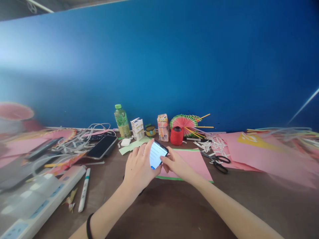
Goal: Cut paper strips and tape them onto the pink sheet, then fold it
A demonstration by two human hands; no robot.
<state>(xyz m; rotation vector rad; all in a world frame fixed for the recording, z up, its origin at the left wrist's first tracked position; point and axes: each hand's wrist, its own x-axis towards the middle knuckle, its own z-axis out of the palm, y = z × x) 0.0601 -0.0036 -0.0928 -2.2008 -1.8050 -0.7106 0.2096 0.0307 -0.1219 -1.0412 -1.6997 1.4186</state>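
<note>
My left hand is wrapped round a lit smartphone, holding it tilted above the brown table. My right hand touches the phone's lower right edge, its fingers curled against the screen side. Under both hands lies a pink paper sheet with green edging. A black band sits on my left wrist.
Behind the hands stand a green-capped bottle, small cartons, a red thread spool and a paper fan. Black scissors lie at right by paper scraps. A second phone, cables, a pen and a power strip lie left.
</note>
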